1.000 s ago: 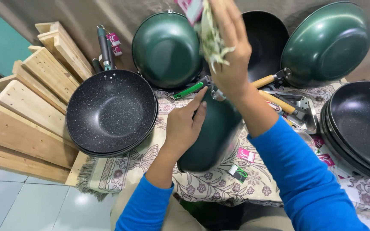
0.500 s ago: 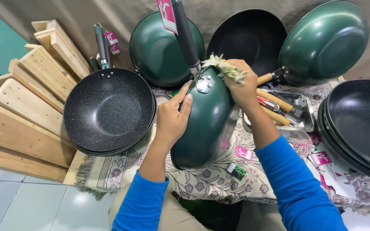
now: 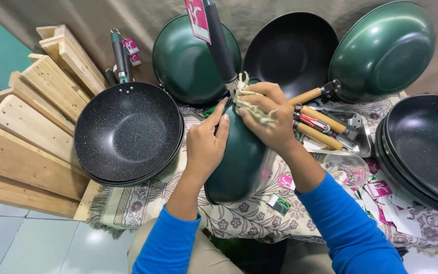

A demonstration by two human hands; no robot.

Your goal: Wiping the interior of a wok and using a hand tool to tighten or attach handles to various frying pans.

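So from my feed: biggest thing is the patterned cloth (image 3: 239, 218) covering the table, with wooden crates (image 3: 31, 127) stacked off to the left. A speckled black wok (image 3: 128, 134) sits left of centre, and more green and black pans lean along the back. In the middle I've got a green pan (image 3: 239, 157) tipped up on edge, black handle (image 3: 219, 43) pointing up. My left hand (image 3: 206, 144) lies flat and open against its back. My right hand (image 3: 267, 119) is curled tight around a pale scrubby wad (image 3: 252, 104), pressed near the handle joint.
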